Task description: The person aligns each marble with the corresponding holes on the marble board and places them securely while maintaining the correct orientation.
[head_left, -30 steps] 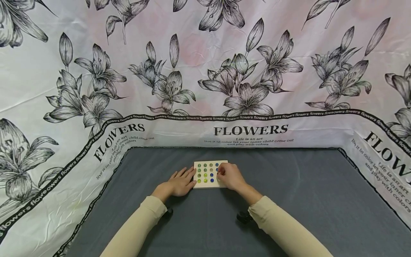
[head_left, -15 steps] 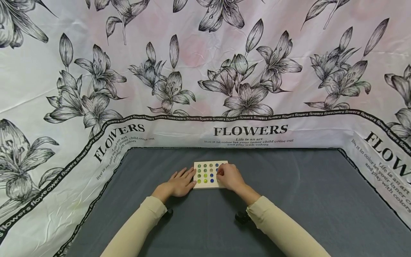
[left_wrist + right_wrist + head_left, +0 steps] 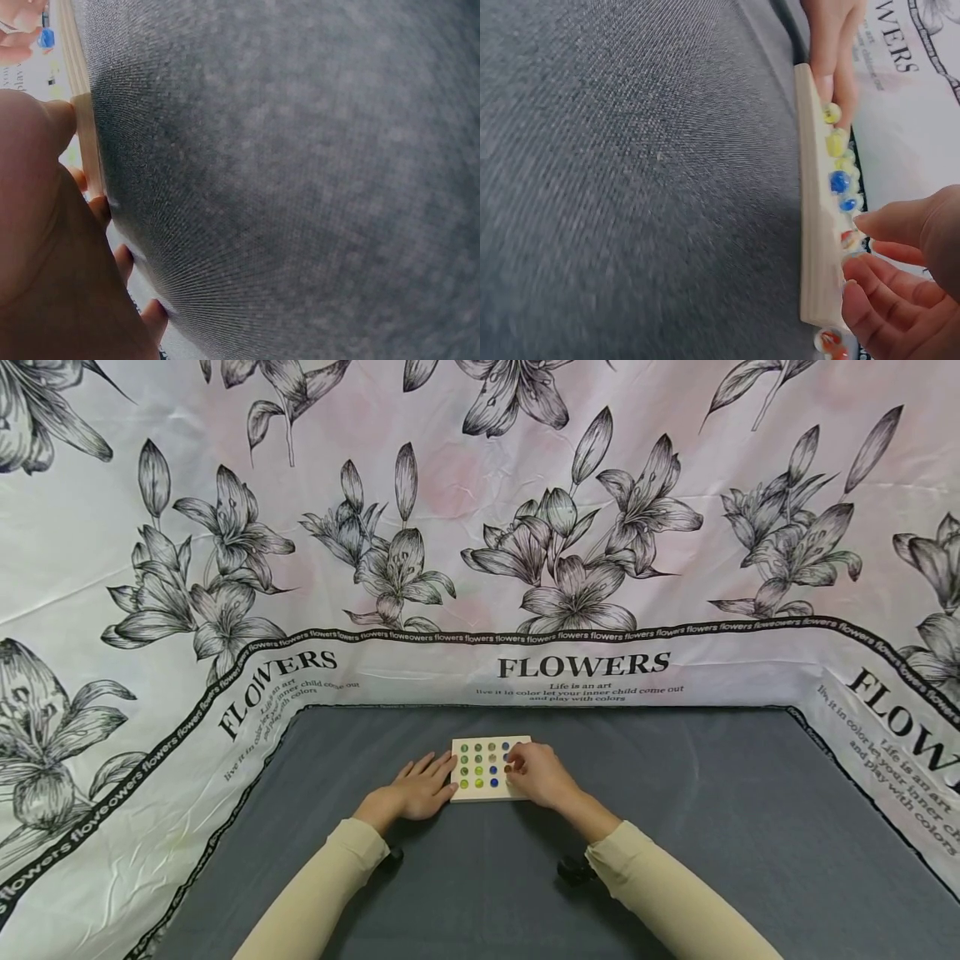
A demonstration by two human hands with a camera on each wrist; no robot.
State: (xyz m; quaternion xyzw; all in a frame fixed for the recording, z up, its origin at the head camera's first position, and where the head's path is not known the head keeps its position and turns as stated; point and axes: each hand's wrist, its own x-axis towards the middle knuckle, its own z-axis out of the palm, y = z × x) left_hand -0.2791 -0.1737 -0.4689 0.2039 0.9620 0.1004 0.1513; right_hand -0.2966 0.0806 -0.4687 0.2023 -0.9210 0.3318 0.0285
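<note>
A pale wooden board (image 3: 487, 795) lies on the dark cloth, with rows of glass marbles in green, yellow and blue on it. My left hand (image 3: 420, 787) lies with fingers spread at the board's left edge; its thumb and fingers touch the board's side. Over the board's right part, my right hand (image 3: 543, 774) pinches a marble with red in it (image 3: 847, 238) between thumb and fingertips. Two blue marbles (image 3: 840, 181) sit beside those fingertips. The right hand hides the board's right columns in the head view.
More red-and-orange marbles (image 3: 828, 340) show past the board's end in the right wrist view; what they rest on is unclear. A grey cloth (image 3: 480, 885) covers the table. Behind it hangs a flower-printed sheet (image 3: 570, 560).
The right hand has stayed over the board's right side, its wrist shifting slightly. A brownish marble now shows at its fingertips, hidden before. The left hand has not moved.
</note>
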